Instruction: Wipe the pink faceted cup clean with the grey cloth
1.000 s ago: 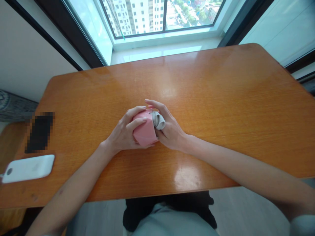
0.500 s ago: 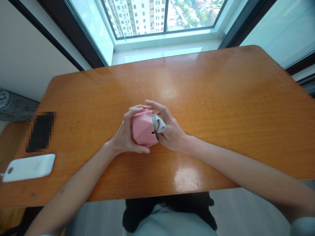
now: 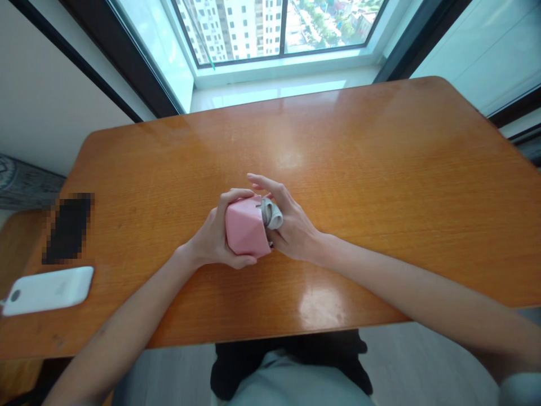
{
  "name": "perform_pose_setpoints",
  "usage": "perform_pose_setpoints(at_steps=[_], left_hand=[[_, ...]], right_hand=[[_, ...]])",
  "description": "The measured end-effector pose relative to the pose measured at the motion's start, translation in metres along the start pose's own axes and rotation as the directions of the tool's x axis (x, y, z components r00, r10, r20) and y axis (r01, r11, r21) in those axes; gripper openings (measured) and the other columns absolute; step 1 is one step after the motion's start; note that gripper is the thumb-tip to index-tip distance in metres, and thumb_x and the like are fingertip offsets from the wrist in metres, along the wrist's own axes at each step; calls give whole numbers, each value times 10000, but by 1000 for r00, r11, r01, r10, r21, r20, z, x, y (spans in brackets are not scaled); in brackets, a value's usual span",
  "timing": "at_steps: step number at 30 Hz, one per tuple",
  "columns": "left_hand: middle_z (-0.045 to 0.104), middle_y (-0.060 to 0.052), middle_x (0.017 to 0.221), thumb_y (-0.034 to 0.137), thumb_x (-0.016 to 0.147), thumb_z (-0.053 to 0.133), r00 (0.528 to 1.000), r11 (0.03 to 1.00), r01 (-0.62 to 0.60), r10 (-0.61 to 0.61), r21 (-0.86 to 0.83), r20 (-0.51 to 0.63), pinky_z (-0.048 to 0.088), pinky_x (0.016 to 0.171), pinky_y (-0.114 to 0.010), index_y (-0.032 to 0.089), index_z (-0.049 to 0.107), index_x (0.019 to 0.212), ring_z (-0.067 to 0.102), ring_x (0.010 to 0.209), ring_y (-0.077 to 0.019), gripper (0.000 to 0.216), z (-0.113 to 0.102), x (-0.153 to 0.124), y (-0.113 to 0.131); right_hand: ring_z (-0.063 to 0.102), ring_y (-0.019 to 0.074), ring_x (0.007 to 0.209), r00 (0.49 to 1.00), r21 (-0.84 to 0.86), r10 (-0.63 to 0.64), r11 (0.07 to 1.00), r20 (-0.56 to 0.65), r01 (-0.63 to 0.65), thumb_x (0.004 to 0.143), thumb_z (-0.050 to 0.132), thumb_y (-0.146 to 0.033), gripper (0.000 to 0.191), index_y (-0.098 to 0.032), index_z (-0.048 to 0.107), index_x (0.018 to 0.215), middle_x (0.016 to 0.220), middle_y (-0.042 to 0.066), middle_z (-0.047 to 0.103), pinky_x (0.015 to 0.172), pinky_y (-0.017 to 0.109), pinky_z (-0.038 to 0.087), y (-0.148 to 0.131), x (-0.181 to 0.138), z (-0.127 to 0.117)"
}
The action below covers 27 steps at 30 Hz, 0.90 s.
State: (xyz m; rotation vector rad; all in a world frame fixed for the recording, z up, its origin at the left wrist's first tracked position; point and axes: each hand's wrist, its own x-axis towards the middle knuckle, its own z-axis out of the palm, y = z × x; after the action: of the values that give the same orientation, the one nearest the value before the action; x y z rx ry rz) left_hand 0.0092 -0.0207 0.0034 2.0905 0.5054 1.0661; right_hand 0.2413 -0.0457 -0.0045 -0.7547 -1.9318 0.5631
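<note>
**2 hands on a pink faceted pouch at mid-table**

Pink pouch point(image 3: 244, 228) sits near the centre of the orange wooden table point(image 3: 380, 169), held between both hands, its lower edge at or just above the tabletop; contact unclear. Faceted, angular surface. Grey fabric bundle point(image 3: 273, 213) pokes out at its upper right end.

Left hand point(image 3: 211, 239): fingers curled around the pouch's left side, thumb under the near edge, fingertips over the top. Closed grip on the pouch.

Right hand point(image 3: 293, 231): pressed against the pouch's right end where the grey fabric shows. Index finger stretched out straight above the bundle, other fingers loosely bent behind it. Whether they pinch the fabric cannot be told.

Far left of table: white flat device point(image 3: 48, 288) lying near the edge, a blurred black rectangle point(image 3: 67, 227) just beyond it. Both well apart from the hands
</note>
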Motion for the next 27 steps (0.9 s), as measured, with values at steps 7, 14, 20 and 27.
perform_pose_setpoints(at_steps=[7, 14, 20, 27], left_hand=[[555, -167, 1611, 807, 545, 1036, 998, 1000, -21, 22, 10, -53, 578, 1192, -640, 364, 402, 1678, 610, 1469, -433, 1372, -5, -6, -12], [523, -195, 1663, 731, 555, 1071, 961, 865, -269, 269, 423, 61, 618, 1120, -669, 362, 454, 1663, 634, 1448, -451, 1320, -14, 0, -9], [619, -167, 1518, 698, 572, 1070, 996, 990, -87, 87, 115, 1, 627, 1081, -597, 352, 463, 1647, 678, 1344, -408, 1282, -5, 3, -1], [600, -162, 1567, 782, 725, 964, 993, 980, 115, -114, -160, 17, 649, 1046, -527, 344, 413, 1662, 711, 1309, -374, 1172, 0, -3, -6]], right_hand=[[551, 306, 1520, 1000, -34, -24, 999, 5, 24, 998, 592, -154, 519, -369, 618, 1470, 1791, 41, 437, 1239, 596, 542, 0, 2, 0], [562, 304, 1505, 1000, -45, -11, 999, -20, 10, 1049, 573, -220, 397, -359, 624, 1418, 1774, 55, 446, 1220, 596, 561, 4, 2, 2], [567, 317, 1515, 1000, -27, 17, 1000, 4, -17, 1063, 599, -285, 497, -393, 552, 1546, 1769, 54, 471, 1224, 602, 561, -1, 1, 0], [589, 324, 1485, 1000, -6, 1, 1000, 13, -1, 1015, 638, -243, 496, -382, 593, 1489, 1777, 54, 464, 1214, 600, 566, -1, 2, -2]])
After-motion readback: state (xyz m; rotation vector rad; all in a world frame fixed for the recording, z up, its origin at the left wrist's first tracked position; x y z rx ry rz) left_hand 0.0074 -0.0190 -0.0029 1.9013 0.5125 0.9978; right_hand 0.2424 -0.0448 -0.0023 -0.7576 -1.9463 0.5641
